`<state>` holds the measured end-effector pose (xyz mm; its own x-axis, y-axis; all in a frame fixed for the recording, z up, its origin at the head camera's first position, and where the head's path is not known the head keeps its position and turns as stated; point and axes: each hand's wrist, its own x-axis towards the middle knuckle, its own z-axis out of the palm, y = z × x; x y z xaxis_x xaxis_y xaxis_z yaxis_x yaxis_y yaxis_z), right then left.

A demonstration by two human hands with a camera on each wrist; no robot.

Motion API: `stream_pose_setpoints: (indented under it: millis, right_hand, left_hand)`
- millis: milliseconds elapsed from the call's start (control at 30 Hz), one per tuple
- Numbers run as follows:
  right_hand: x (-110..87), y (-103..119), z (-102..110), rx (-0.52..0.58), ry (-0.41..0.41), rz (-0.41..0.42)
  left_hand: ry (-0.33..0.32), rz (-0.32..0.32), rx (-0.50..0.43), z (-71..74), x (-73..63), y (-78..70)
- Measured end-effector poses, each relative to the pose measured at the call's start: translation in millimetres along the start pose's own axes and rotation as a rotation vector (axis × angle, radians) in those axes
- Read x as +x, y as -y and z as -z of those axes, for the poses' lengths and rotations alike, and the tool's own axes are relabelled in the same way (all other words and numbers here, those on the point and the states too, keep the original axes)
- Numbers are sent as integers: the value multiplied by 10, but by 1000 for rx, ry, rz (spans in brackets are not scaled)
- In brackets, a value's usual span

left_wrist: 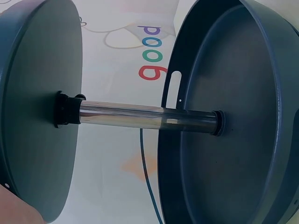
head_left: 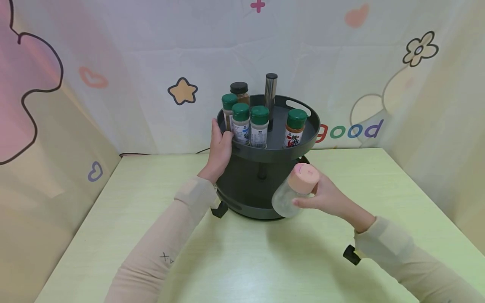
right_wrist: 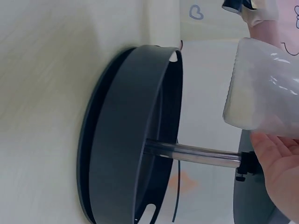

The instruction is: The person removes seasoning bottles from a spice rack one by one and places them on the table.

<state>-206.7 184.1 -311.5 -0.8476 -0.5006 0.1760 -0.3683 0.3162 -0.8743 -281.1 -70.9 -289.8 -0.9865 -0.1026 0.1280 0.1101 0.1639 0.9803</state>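
Note:
A dark two-tier turntable rack stands on the table, its upper tray (head_left: 261, 155) carrying several spice jars. My left hand (head_left: 219, 149) rests against the left side of that tray's rim, fingers extended upward. In my right hand (head_left: 327, 195) I grip a translucent bottle (head_left: 284, 200) with a pink lid (head_left: 303, 177), tilted in front of the lower tray (head_left: 242, 185). The right wrist view shows the bottle (right_wrist: 266, 88) beside my fingers (right_wrist: 275, 154), with the lid outside that view. Seen from the left wrist, the lower tray (left_wrist: 233, 93) has a bare floor.
Green-capped jars (head_left: 259, 126) stand at the upper tray's front left, near a black-capped jar (head_left: 239, 89). Another green-capped jar (head_left: 294, 128) with red contents stands at its right. A metal post (head_left: 270, 92) rises through the tray. A patterned curtain (head_left: 151, 54) hangs behind the table (head_left: 132, 210).

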Motion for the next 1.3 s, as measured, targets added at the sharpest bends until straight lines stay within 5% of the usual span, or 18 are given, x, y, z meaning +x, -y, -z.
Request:
stream_pose_setpoints:
  millis: [467, 1300]
  right_hand:
    - [40, -146, -153, -51, 72, -69]
    - [84, -359, -441, -91, 223, -42]
  left_hand:
    - [7, 2, -10, 6, 5, 8]
    - [2, -14, -11, 3, 9, 26]
